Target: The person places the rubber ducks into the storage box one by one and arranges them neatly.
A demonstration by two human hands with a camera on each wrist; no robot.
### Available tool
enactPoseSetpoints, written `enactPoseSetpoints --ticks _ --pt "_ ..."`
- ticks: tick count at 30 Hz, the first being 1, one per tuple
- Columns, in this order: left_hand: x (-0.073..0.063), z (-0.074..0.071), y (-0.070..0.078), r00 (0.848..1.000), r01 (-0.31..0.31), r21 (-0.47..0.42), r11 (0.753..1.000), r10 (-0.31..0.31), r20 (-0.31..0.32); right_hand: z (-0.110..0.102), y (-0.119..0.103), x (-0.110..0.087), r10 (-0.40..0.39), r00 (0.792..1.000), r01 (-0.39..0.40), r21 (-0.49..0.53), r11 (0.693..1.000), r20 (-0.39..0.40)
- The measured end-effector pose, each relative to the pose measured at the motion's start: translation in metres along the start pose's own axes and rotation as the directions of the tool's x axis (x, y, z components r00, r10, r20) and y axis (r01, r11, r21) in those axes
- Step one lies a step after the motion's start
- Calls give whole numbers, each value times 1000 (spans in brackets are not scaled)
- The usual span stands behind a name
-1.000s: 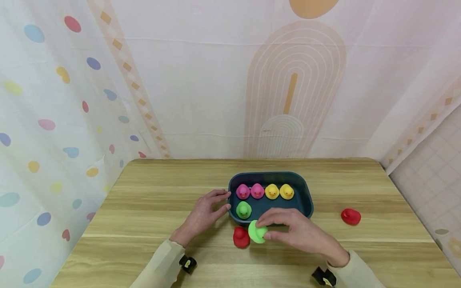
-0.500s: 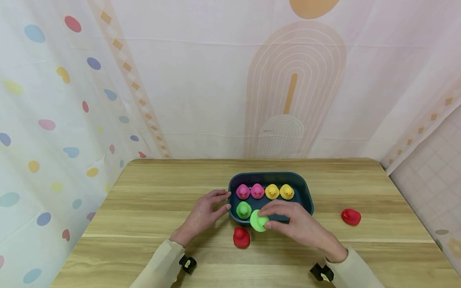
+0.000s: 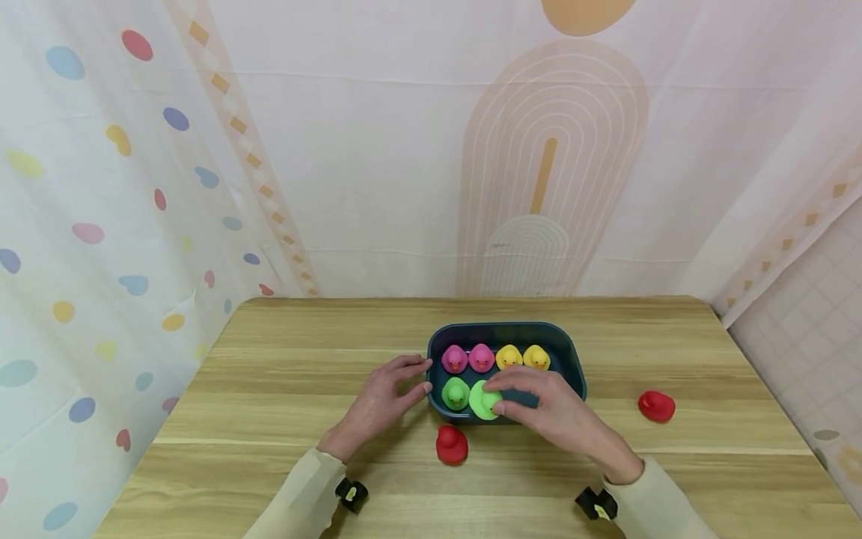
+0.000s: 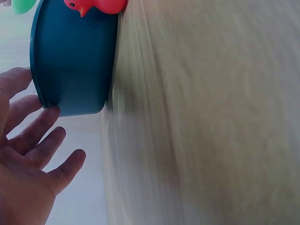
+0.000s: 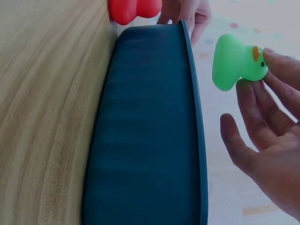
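Thumb and fingertips of the right hand [image 3: 560,413] pinch a pale-green duck [image 3: 482,402] by its head, above the tray [image 3: 567,365] at seven o'clock. At nine, the left hand [image 3: 378,398] (fingers loosely spread, gripping nothing) touches the tray; a red duck [image 3: 452,447] sits outside, at seven.

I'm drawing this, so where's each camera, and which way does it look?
Head: on the head, looking forward and down at the tray; left hand and right hand show.
Left wrist: on that wrist, facing the tray's outer wall; mostly left hand shows.
Right wrist: on that wrist, facing its long side; both hands show.
Head and right wrist share the held green duck.
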State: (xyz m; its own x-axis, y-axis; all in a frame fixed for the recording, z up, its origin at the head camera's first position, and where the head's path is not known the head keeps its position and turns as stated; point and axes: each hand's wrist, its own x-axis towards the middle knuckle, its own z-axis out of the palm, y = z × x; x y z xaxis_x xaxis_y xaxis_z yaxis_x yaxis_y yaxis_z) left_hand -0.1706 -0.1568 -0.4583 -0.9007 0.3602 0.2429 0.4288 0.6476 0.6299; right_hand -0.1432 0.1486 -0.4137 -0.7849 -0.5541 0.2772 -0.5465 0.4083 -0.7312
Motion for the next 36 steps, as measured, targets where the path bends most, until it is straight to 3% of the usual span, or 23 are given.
enactPoseSetpoints --ticks 22,36 --pt "0 1 0 1000 -4 -2 1000 4 -7 4 8 13 80 995 -81 -16 997 -55" --pt "0 0 -1 1000 -1 0 1000 1 3 8 18 20 69 995 -72 -49 996 -71"
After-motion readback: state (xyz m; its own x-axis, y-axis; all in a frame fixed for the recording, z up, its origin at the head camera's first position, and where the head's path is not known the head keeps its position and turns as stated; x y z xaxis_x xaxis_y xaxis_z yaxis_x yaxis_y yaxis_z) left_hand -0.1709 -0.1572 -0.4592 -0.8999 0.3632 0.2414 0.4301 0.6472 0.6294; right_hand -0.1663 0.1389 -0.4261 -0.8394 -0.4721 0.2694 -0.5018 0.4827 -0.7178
